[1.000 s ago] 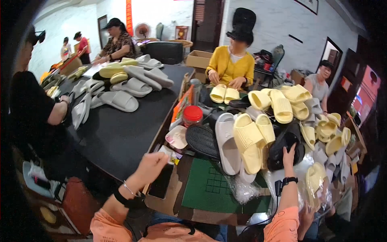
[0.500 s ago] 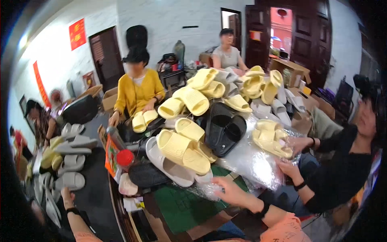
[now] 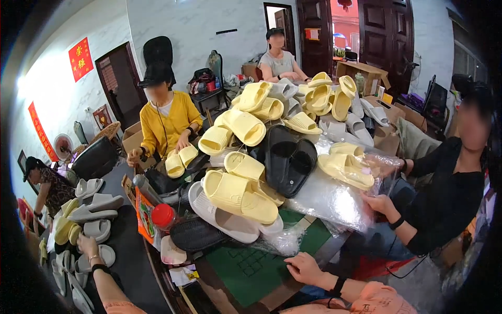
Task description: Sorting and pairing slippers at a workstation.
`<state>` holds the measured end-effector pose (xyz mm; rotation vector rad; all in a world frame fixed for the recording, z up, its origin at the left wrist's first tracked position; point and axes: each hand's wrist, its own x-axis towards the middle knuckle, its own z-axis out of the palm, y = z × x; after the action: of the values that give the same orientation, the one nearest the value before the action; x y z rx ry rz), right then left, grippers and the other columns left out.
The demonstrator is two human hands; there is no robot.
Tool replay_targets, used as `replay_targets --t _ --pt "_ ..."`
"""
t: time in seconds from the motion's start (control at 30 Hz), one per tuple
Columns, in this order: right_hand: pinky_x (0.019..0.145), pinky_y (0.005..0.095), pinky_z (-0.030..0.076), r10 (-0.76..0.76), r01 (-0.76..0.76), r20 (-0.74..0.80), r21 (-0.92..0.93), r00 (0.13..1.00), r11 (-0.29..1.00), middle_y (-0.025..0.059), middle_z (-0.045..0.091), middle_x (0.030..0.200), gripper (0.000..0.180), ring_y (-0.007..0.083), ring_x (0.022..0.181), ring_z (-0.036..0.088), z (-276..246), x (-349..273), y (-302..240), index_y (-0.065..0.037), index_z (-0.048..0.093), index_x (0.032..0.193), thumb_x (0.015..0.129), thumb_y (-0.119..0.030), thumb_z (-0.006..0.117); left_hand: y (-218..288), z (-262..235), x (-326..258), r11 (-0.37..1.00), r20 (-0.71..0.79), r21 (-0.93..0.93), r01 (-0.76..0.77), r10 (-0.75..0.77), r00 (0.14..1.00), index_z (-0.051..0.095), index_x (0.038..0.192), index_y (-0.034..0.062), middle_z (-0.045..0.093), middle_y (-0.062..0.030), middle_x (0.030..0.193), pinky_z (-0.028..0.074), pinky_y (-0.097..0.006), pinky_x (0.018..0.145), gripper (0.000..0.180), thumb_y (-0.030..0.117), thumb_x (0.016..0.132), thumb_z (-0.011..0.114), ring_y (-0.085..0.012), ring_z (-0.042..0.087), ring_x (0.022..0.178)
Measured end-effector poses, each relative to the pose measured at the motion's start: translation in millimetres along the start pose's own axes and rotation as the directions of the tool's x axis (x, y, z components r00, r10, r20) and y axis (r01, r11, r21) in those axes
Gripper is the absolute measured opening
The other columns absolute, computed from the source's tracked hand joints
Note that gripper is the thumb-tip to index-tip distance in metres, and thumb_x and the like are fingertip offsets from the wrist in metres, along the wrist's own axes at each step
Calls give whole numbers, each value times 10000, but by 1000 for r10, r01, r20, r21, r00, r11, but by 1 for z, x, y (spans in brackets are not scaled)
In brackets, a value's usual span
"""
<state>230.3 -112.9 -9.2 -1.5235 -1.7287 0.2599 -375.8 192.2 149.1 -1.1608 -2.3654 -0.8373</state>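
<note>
Here, right hand (image 3: 302, 268) rests beside crinkled clear plastic bag (image 3: 282, 242) on green mat (image 3: 251, 267).

Evenly lit indoor scene, strongly bent by a fisheye lens.

Soft daylight is admitted through the open dark wooden doorway (image 3: 345, 26) at the back; glare is seen on the clear plastic bag (image 3: 334, 196) and a bright patch on the left wall. The corners are vignetted black, straight edges are curved, and slight blur is noticed toward the rim.

The green cutting mat (image 3: 246, 272) covers the worktable beside the right hand (image 3: 303, 268). Yellow slippers (image 3: 238, 191), black slippers (image 3: 287, 159) and plastic bags (image 3: 329, 199) lie beyond it
</note>
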Motion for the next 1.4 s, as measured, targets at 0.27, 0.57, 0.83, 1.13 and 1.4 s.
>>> replay_targets --t 0.27,0.57,0.83,1.13,1.4 --pt "626 346 376 92 -106 110 130 990 986 62 500 671 290 227 661 458 -14 -3 -2 -37 565 1016 773 -196 583 75 17 -12 873 197 -22 -487 481 854 317 1316 145 242 -155 1378 293 -390 1003 732 2 670 630 -360 276 1235" --pt "617 318 376 140 -186 198 237 970 954 24 493 677 274 195 658 453 -7 13 -2 -57 576 971 721 -167 602 63 52 -8 862 320 88 -499 449 834 318 1315 171 276 -148 1365 291 -382 1006 776 74 633 678 -324 270 1250" --pt "599 307 379 183 -203 103 230 978 952 78 459 754 264 199 638 443 -7 16 -24 -16 531 1025 806 -161 558 117 64 -13 851 196 227 -473 435 879 300 1320 233 372 -86 1246 376 -399 858 731 83 678 616 -272 428 1065" --pt "639 313 388 192 -236 194 236 962 943 83 465 786 266 201 693 457 -6 8 -14 -13 534 1029 821 -178 540 100 67 -19 872 80 328 -365 359 930 409 1218 199 357 -93 1252 341 -462 886 572 172 688 621 -303 379 1112" --pt "650 309 400 159 -176 104 192 982 966 80 480 799 237 199 710 472 -4 9 -16 -30 550 1010 806 -151 543 120 61 -13 994 198 104 -35 14 980 239 1346 293 356 -87 1288 256 -543 942 650 535 781 450 -312 355 1159"
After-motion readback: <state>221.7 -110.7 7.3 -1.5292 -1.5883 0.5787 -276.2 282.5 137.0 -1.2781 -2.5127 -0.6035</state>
